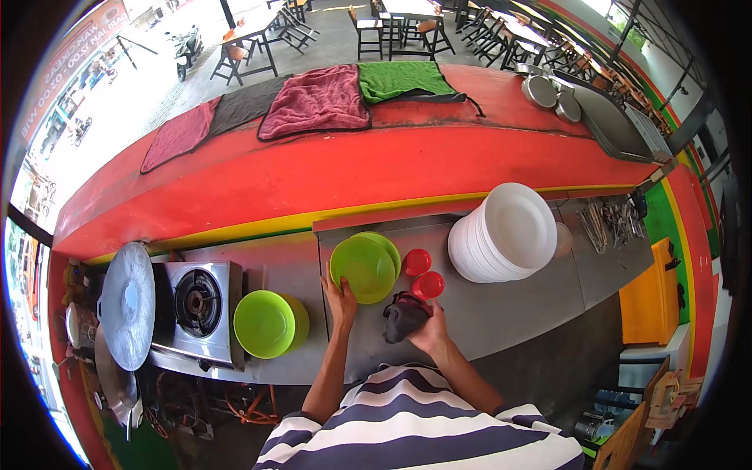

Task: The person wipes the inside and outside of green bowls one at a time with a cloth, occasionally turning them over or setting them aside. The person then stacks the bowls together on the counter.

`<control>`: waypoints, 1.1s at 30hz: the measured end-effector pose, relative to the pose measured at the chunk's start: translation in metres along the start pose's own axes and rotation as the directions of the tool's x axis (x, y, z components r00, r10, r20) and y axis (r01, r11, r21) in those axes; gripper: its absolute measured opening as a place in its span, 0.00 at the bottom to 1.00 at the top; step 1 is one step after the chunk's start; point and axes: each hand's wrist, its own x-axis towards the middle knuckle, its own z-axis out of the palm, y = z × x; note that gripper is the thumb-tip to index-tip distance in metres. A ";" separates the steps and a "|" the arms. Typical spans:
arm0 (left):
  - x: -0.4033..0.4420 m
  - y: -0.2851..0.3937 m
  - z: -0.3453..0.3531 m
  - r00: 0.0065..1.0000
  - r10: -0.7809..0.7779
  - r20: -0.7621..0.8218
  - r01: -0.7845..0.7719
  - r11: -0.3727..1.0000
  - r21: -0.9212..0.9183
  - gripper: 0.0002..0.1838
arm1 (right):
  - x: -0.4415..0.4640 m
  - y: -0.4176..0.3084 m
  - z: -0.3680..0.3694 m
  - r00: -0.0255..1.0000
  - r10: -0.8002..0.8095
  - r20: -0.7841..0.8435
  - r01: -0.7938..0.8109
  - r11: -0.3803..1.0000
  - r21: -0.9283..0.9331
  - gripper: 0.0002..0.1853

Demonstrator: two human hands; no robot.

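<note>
My left hand (339, 301) grips the near-left rim of a lime-green bowl (362, 270), which is tilted over the steel counter. Behind its right edge shows a second green bowl (389, 251). In my right hand (432, 330) is a bunched dark cloth (404, 316), held just right of the bowl. Two small red cups (428, 285) stand beyond that cloth, close to the bowl. To the left, more green bowls (270, 323) sit on the counter beside the stove.
A tall stack of white plates (517, 231) stands to the right, with cutlery (615, 223) past it. At left are a gas stove (200, 301) and a large metal wok (129, 305). Cloths (317, 102) lie along the red ledge (313, 172) behind the counter.
</note>
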 end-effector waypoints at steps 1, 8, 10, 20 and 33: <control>-0.003 0.011 -0.008 0.999 0.036 0.001 -0.036 0.999 -0.022 0.29 | -0.011 -0.001 0.017 0.999 -0.028 0.018 0.029 0.999 -0.014 0.30; -0.033 0.074 -0.062 0.996 0.091 0.011 -0.088 0.982 -0.165 0.27 | -0.005 0.016 0.068 0.812 -0.523 0.257 0.570 0.622 -0.537 0.26; -0.047 0.090 -0.077 0.991 -0.001 0.136 0.026 0.982 -0.188 0.27 | -0.002 0.030 0.078 0.691 -0.498 0.525 0.687 0.226 -0.691 0.29; -0.100 0.110 -0.141 0.985 0.137 -0.108 -0.140 0.990 -0.021 0.23 | -0.021 0.111 0.076 0.613 0.104 0.784 0.625 -0.670 -0.400 0.42; -0.142 0.101 -0.169 0.994 -0.057 -0.098 0.029 0.963 -0.266 0.29 | -0.024 0.137 0.136 0.926 -0.282 0.252 0.363 0.849 -0.384 0.10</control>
